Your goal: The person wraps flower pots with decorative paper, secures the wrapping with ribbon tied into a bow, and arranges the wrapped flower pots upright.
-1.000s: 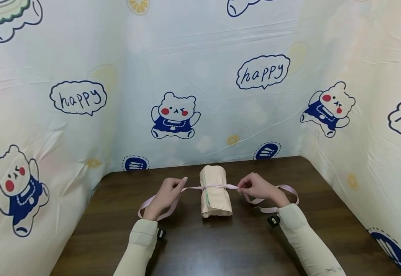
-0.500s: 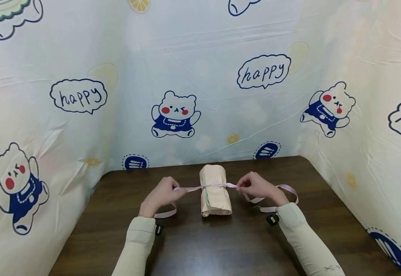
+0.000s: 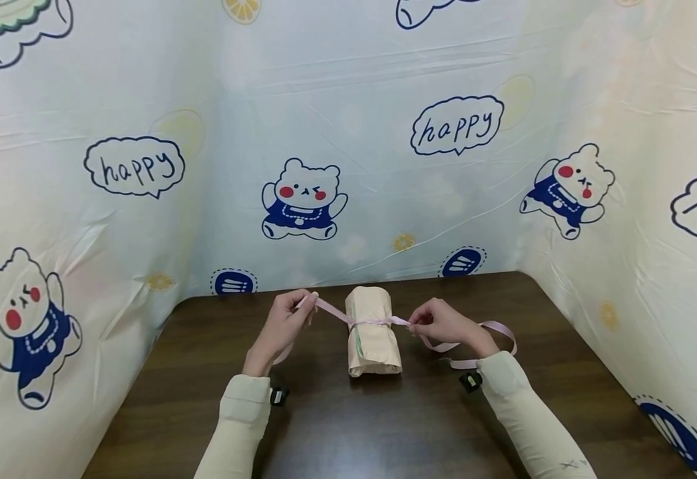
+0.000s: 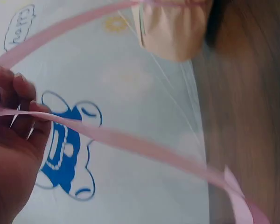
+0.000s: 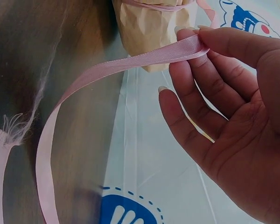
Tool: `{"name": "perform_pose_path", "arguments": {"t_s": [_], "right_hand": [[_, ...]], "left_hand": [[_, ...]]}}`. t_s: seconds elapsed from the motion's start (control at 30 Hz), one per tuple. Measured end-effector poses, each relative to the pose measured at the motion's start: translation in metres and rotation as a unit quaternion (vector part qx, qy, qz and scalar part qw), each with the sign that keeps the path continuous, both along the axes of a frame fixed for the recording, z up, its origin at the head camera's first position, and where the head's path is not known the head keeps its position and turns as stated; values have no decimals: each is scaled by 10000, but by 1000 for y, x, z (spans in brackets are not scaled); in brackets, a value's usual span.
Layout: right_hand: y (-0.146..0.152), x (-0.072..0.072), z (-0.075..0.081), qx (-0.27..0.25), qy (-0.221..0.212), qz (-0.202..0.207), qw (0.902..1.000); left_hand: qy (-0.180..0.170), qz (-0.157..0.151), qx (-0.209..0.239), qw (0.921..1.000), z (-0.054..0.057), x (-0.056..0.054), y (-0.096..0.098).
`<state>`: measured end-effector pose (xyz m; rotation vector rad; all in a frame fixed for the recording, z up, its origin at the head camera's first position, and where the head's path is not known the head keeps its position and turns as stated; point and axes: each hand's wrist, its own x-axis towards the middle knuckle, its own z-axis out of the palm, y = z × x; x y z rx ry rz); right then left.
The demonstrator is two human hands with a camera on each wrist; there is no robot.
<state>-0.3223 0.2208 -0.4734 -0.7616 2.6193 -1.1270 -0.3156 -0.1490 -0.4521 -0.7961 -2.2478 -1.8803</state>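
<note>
A parcel wrapped in tan paper (image 3: 375, 352) lies lengthwise on the dark table, with a pink ribbon (image 3: 331, 309) crossed around its middle. To its left, my left hand (image 3: 282, 326) pinches one end of the ribbon and holds it raised, so that stretch slopes down to the parcel. The ribbon's slack (image 4: 144, 147) trails past the palm in the left wrist view. On the other side my right hand (image 3: 444, 324) pinches the other end between thumb and fingertips, close to the parcel. From there the loose tail (image 5: 49, 163) curls down to the table, one end frayed.
The dark wooden table (image 3: 348, 426) reaches back to a pale printed curtain (image 3: 372, 133) with bears and lettering, which also hangs at both sides. Some ribbon tail (image 3: 464, 364) rests on the tabletop near the right wrist.
My left hand dipped and turned palm down, then rose and turned again, lifting its ribbon end from nearly level to a slope. My right hand has barely moved.
</note>
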Motion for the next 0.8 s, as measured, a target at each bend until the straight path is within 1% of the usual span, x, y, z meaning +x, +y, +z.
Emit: {"name": "perform_pose_path", "arguments": {"t_s": [0.07,0.13,0.2,0.23,0.33,0.43,0.5,0.53,0.67,0.73,0.8], "right_hand": [[0,-1,0,-23,-3,-7,10000],[-1,-1,-1,-28,-5,-6,10000],[-2,-2,-1,-17,20,9,10000],[-3,-2,-1,-12,23,16,10000],[-7,0,1,-17,23,26,10000],[-10,4,5,0,19,-3,10000],[-11,6,7,10,76,2,10000],[-12,7,9,22,106,-4,9999],[-13,10,15,-4,189,-15,9998],[-15,11,18,2,264,-51,9996],[-17,11,19,-17,356,-65,9993]], "left_hand": [[448,100,100,9989,2,-2,7],[849,242,181,9959,1,-5,14],[1063,383,281,9932,0,-8,21],[1095,410,390,9924,-1,-9,25],[1110,503,644,9905,-5,-13,38],[1011,633,805,9896,-9,-16,49],[987,652,774,9900,-7,-12,56],[970,620,777,9903,-5,-9,60],[886,308,793,9924,5,2,72],[814,241,849,9928,4,3,77],[729,272,891,9930,1,4,83]]}}
